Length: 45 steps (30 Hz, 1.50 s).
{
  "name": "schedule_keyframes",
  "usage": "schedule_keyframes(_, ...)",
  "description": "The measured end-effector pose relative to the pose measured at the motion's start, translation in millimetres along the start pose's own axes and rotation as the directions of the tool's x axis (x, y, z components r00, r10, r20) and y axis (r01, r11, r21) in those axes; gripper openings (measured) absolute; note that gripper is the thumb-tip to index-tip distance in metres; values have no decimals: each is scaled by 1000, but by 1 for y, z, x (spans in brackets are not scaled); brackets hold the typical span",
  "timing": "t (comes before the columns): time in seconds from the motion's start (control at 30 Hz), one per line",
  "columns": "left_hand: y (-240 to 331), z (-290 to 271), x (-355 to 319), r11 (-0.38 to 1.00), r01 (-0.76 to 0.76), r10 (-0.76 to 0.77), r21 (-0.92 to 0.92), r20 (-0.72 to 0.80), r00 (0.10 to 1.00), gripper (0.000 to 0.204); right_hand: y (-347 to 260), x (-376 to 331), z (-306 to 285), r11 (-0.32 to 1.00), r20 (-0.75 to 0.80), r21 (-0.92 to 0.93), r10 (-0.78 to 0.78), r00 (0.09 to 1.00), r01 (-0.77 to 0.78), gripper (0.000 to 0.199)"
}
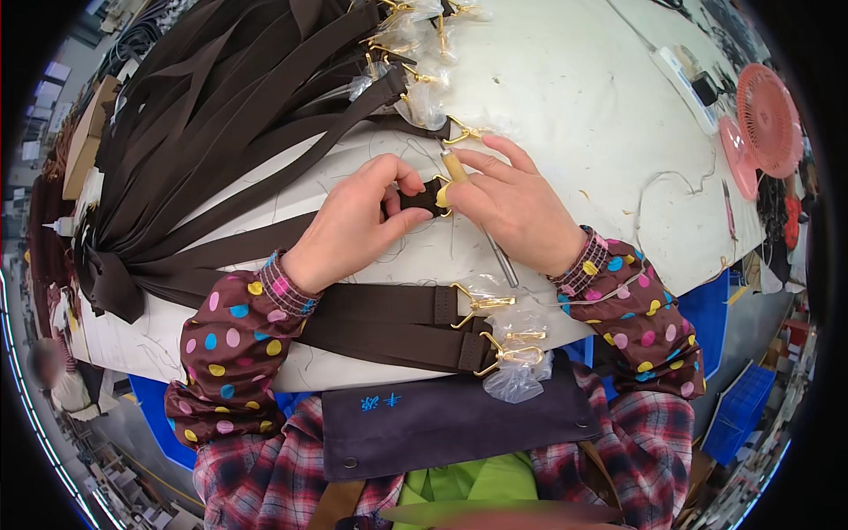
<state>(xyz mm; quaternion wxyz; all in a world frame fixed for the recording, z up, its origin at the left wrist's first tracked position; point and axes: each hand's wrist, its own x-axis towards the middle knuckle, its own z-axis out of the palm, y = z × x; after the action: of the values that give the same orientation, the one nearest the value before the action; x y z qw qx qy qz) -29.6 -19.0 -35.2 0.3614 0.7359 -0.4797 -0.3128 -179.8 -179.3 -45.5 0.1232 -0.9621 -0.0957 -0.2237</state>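
My left hand (pixel 362 212) pinches the end of a dark brown strap (pixel 417 200) between thumb and fingers. A gold metal clasp, partly hidden by my fingers, sits at that end. My right hand (pixel 512 203) grips a slim corded pen-like tool (pixel 454 166) with a tan section, a metal tip and a silver rod; its tip points away from me. Something small and yellow shows by the right thumb. Just beyond the tip lies another strap's gold hook (pixel 461 131). Two straps with gold snap hooks (pixel 511 355) partly wrapped in clear plastic lie nearer me.
A large bundle of brown straps (pixel 221 88) covers the left of the white table (pixel 574 115). At the right are a white power strip (pixel 685 88), a pink fan (pixel 767 119), a thin pointed tool (pixel 729 210) and a loose cord (pixel 643 199). Blue bins stand below the table edge.
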Motion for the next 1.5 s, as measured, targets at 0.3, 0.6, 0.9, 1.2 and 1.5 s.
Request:
schedule_keyframes(0.3,10,6,0,991,-47,50,125,-18,999,28,3,2,7,890,30,406,215,976,-208,26)
schedule_keyframes(0.6,7,9,2,978,-100,107,183,-28,994,15,-5,5,3,788,36,526,356,934,-321,26)
schedule_keyframes(0.9,7,14,-2,950,-163,188,265,-72,980,11,1,0,-12,707,163,607,338,927,-364,26)
schedule_keyframes(1.2,3,10,0,984,-69,85,164,-91,992,14,3,-4,-38,323,20,930,427,904,-173,24)
schedule_keyframes(1.5,-8,1,1,972,-2,24,-237,89,996,8,-3,-6,-7,395,128,842,515,848,-367,20)
